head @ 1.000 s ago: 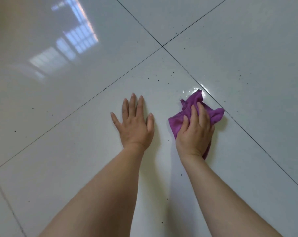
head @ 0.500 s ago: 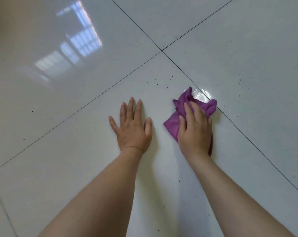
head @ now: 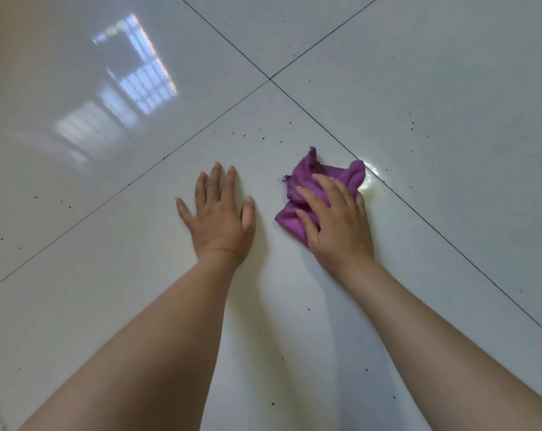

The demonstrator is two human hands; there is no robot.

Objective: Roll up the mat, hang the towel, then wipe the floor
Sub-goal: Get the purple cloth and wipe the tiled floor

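A crumpled purple cloth (head: 331,174) lies on the glossy white tiled floor (head: 434,88), just left of a dark grout line. My right hand (head: 336,223) lies palm down on top of it, fingers spread and pressing it to the tile. A shiny wet patch (head: 372,181) glistens at the cloth's right edge, on the grout line. My left hand (head: 220,219) rests flat on the floor beside the cloth, fingers straight and holding nothing. No mat or towel is in view.
Small dark specks (head: 263,138) are scattered over the tiles, mostly beyond the hands and to the right. Four tiles meet at a grout crossing (head: 269,78) ahead. A window reflection (head: 132,88) shines on the floor at the upper left.
My right hand has slid the purple cloth left off the grout line, uncovering the wet patch at its right. The left hand stays flat in place.
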